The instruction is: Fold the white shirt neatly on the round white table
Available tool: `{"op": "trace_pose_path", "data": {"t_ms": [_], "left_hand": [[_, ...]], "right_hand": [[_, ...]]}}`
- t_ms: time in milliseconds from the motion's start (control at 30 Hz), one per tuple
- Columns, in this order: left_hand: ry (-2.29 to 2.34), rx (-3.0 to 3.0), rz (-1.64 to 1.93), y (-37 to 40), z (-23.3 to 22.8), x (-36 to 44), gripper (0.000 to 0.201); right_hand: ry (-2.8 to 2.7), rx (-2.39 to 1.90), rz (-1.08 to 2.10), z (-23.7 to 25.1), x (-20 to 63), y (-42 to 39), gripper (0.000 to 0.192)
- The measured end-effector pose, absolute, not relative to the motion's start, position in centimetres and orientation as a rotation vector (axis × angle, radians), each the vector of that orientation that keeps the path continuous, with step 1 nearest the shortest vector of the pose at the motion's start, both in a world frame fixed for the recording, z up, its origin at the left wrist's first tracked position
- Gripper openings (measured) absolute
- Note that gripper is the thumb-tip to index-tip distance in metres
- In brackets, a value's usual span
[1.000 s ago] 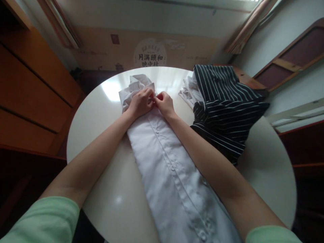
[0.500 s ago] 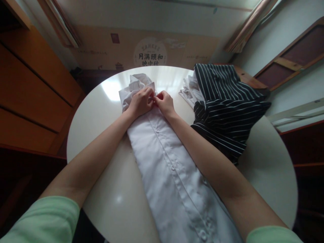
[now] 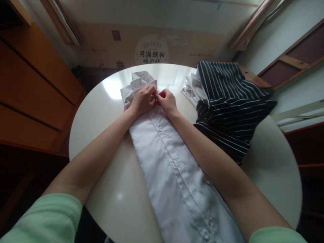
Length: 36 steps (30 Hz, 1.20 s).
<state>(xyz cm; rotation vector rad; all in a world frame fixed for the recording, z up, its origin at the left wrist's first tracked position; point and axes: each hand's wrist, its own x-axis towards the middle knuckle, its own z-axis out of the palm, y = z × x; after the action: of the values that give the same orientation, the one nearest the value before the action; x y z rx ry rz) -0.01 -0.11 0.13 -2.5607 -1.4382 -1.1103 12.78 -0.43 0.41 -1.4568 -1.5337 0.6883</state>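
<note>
Little has changed: the white shirt (image 3: 174, 168) placket, probably its top button, stays pinched by left hand (image 3: 143, 100) and right hand (image 3: 167, 101) fingers.

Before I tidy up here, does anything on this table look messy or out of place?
The striped garment lies in a loose heap at the table edge, over crumpled white cloth. The white shirt lies flat; its collar end is bunched by both hands.

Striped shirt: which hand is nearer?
Right. The right hand pinches the white shirt just beside the striped shirt; the left hand is on the white shirt's far side.
</note>
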Motion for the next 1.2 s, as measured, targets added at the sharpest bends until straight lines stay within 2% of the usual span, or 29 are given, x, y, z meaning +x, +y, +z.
{"op": "trace_pose_path", "data": {"t_ms": [1200], "left_hand": [[-1.444,-2.56,-1.103,-0.23,0.19,-0.01,0.012]], "right_hand": [[-1.516,-1.438,0.713,0.09,12.85,-0.17,0.016]]}}
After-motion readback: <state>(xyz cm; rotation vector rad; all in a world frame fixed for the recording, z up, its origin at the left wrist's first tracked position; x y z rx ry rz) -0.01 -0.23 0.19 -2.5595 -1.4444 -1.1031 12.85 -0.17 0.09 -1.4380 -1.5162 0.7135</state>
